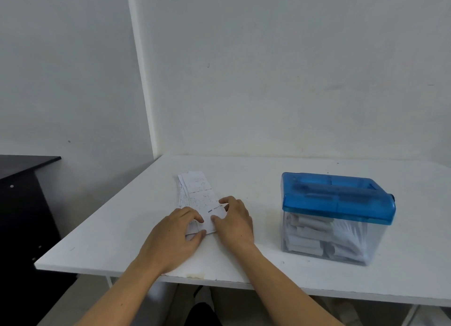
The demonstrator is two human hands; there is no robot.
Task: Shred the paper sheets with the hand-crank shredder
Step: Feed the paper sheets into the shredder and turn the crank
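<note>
Left of the hand-crank shredder (338, 199), the left hand (175, 230) and right hand (235, 222) are pinching the near end of the paper sheets (197, 191), which are lying lengthwise front-to-back; the right hand is sitting nearer the shredder.

white table (244, 272) carries paper sheets (199, 194), shredder (336, 218).

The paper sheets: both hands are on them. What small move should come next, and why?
Probably lift one sheet off the top. The left hand and the right hand both hold the near end of the paper sheets, which lie stacked on the table. The shredder stands apart to the right, with no paper sticking out of its blue top.
</note>
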